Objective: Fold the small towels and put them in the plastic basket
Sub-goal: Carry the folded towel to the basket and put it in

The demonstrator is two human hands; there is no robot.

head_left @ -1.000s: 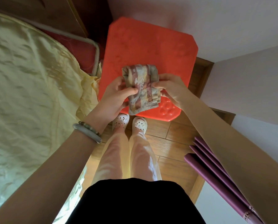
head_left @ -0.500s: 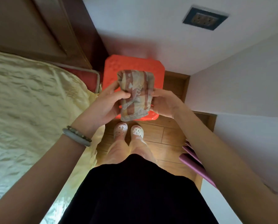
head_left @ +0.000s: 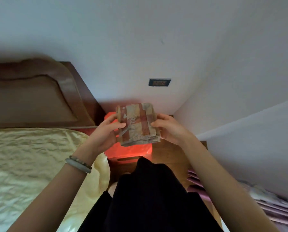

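A folded small towel (head_left: 137, 123), beige with reddish stripes, is held up in front of me between both hands. My left hand (head_left: 106, 133) grips its left edge, thumb on the front face. My right hand (head_left: 167, 129) holds the right edge with fingers curled behind it. Below the towel stands a red plastic stool (head_left: 131, 150), mostly hidden by the towel and my hands. No plastic basket is in view.
A bed with a cream satin cover (head_left: 31, 164) fills the left, its brown wooden headboard (head_left: 36, 96) behind. White walls meet in a corner ahead, with a dark wall socket (head_left: 159, 82). Purple mats (head_left: 265, 203) lie at the right. Wood floor shows beside the stool.
My view has tilted upward, so the stool and floor dropped lower and the wall and headboard came into sight. Both hands kept hold of the folded towel, lifted above the stool.
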